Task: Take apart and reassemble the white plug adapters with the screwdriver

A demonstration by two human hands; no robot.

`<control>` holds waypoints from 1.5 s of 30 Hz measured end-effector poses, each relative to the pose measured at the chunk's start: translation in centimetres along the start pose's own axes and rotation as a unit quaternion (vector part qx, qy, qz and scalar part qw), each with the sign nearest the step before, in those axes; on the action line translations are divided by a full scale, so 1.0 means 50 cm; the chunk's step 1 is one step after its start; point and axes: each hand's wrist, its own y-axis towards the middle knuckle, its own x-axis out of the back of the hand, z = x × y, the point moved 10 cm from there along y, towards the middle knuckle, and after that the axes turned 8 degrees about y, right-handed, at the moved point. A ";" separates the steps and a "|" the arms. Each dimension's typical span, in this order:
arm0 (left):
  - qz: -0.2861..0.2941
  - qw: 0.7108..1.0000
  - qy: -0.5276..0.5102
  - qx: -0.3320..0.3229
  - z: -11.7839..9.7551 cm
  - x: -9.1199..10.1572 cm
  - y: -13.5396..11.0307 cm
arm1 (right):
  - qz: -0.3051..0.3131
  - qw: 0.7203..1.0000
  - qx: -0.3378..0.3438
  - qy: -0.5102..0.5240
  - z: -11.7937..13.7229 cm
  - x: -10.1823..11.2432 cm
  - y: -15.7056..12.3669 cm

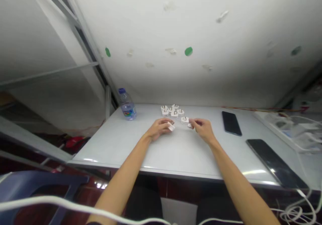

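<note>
The left hand (159,129) is mostly closed, its curled fingers holding a white plug adapter (171,127) at the side nearest the right hand. The adapter is a small, blocky charger with pale casing, and its metal pins are too small to make out clearly. The right hand (202,129) is almost closed, thumb and fingertips pinched together around a small white piece (190,126); how firmly it has hold is too small to tell.

Just ahead of the right hand's fingertips lies one more adapter (184,120). Farther ahead of and between the hands, a cluster of about six adapters (171,110) sits close together, making about eight counted with the held one.

All of this is on a white desk (176,151). Ahead and to the left of the left hand stands one plastic water bottle (127,105). To the right of the right hand lie one black smartphone (231,123) and, nearer the desk edge, one larger black slab-like device (275,163).
</note>
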 end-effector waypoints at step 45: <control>-0.007 0.999 -0.039 0.015 0.038 0.033 0.014 | 0.034 0.963 -0.165 0.212 -0.088 -0.078 -0.025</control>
